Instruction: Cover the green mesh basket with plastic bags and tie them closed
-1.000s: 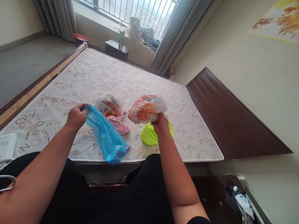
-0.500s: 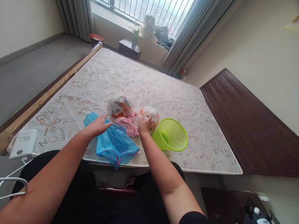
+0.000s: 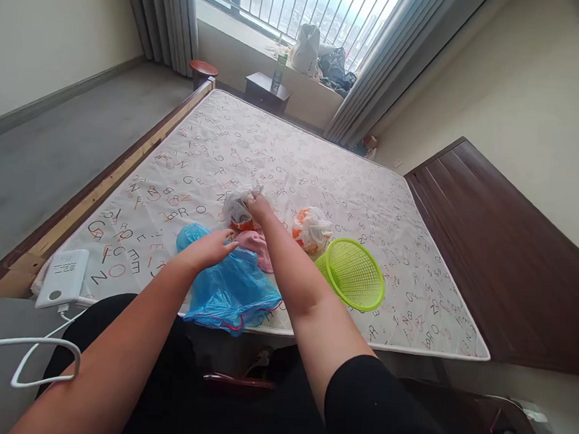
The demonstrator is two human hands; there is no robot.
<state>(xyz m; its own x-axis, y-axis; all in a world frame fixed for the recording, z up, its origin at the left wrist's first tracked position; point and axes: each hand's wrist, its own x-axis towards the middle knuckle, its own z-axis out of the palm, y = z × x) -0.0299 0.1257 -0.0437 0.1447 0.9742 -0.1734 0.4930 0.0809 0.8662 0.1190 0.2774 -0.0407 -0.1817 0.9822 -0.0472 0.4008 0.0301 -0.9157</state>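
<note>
My right hand (image 3: pixel 259 208) has its fingers closed on the top of a see-through plastic bag (image 3: pixel 238 210) with something orange and grey inside. Fingers apart, my left hand (image 3: pixel 214 248) hovers at the upper edge of a blue plastic bag (image 3: pixel 236 286) spread near the mattress edge. Between the two hands a pink cloth (image 3: pixel 258 246) lies crumpled, partly covered by my right forearm. A white and orange plastic bag (image 3: pixel 312 229) rests to the right of that forearm, and a green plastic basket (image 3: pixel 355 274) lies tipped beside it.
All of this lies on a letter-printed mattress (image 3: pixel 314 159). At its left front corner is a white power bank (image 3: pixel 65 276) with a white cable (image 3: pixel 23 343) running by my left arm. A dark headboard (image 3: pixel 507 254) borders the right side.
My right hand has moved left from the white and orange bag to the see-through bag. My left hand stays near the blue bag. The view has shifted slightly.
</note>
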